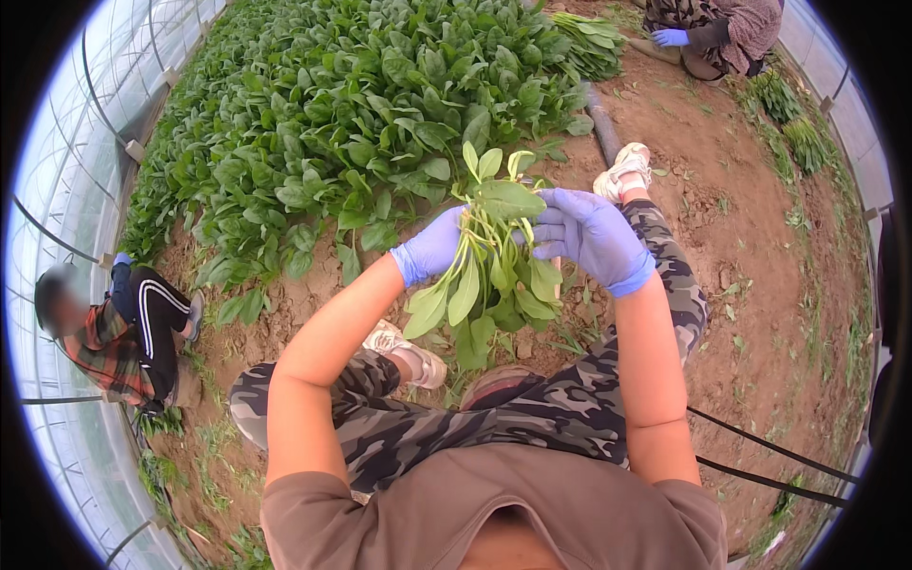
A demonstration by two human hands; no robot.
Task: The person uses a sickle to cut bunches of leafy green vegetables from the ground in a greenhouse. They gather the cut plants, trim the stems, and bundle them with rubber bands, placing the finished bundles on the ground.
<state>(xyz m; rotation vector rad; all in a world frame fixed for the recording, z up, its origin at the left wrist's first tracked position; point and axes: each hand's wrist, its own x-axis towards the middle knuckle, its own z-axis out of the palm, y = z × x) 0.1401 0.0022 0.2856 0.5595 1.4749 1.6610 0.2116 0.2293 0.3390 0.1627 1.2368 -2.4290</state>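
Observation:
In front of my bent knees, my left hand (432,246), in a blue-violet disposable glove, grips a loose bunch of leafy greens (502,278) that look like spinach. Pale stems show at its fingertips, and most leaves hang downward. One broad leaf (507,199) lies across the top of the bunch. My right hand (588,231), gloved alike, is at the bunch's right side with bent fingers against the leaves. Whether it pinches a leaf is hidden. Below that hand a thin tan piece (558,279) shows, too little visible to name.
A dense bed of spinach (370,107) grows ahead. Cut greens (588,43) lie in a pile beyond a dark hose (604,128). One person (121,335) sits at left by the plastic greenhouse wall (57,178); another (719,35) crouches at upper right near bundled greens (805,142).

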